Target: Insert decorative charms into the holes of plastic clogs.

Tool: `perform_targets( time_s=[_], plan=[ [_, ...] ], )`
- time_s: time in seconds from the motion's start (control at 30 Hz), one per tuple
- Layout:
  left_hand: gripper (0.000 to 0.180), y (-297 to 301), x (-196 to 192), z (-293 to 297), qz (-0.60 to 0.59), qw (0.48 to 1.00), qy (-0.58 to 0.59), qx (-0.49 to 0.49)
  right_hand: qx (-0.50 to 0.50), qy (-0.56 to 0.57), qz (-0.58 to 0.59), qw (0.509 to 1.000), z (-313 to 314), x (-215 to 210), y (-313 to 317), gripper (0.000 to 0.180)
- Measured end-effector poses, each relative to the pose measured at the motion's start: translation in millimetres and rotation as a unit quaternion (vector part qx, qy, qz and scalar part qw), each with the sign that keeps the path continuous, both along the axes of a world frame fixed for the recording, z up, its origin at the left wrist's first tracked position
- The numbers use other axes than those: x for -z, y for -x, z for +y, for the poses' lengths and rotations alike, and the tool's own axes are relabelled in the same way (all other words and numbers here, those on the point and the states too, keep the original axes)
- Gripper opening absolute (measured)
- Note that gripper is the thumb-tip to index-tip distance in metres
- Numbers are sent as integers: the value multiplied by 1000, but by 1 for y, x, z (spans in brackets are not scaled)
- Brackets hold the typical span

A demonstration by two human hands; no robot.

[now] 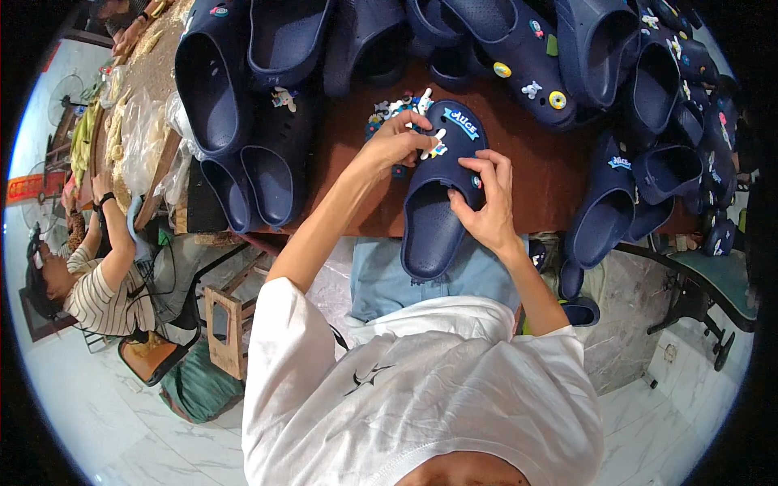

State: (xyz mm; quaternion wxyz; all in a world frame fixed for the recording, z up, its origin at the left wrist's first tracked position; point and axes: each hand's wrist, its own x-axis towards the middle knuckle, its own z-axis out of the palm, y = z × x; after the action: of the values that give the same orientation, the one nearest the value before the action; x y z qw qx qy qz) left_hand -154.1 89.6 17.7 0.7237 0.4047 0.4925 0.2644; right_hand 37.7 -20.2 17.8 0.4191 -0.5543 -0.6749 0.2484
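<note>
Clog (444, 174), navy, lies with its heel overhanging the near edge of the brown tabletop (340, 170), where I see left hand (393, 143) holding a white charm (438, 150) under its thumb against the upper, right hand (493, 202) gripping the clog's side.

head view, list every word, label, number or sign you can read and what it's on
Lettering located, wording left uncopied:
White letters: blue ribbon-shaped charm on the held dark blue clog.
Similar letters, smaller: blue charm on another clog at right.
Red banner, far left: marks too blurred to read.
</note>
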Motion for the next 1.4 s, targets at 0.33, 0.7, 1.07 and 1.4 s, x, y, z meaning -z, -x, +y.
perform_targets(
  time_s=[0.33,0.7,1.07,1.4],
  plan=[
    [33,-4,13,-44,20,981,-137,-134,-14,-39,-15,999,-5,5,-3,49],
    [32,-11,-3,-69,171,917,-332,-139,-3,-30,-6,1000,-13,10,-1,49],
    [50,-10,5,-74,166,928,-290,-162,-28,-35,8,999,-13,8,-5,58],
    [27,-19,-16,-162,173,864,-433,-188,-23,1,22,999,-31,8,-20,64]
  ],
)
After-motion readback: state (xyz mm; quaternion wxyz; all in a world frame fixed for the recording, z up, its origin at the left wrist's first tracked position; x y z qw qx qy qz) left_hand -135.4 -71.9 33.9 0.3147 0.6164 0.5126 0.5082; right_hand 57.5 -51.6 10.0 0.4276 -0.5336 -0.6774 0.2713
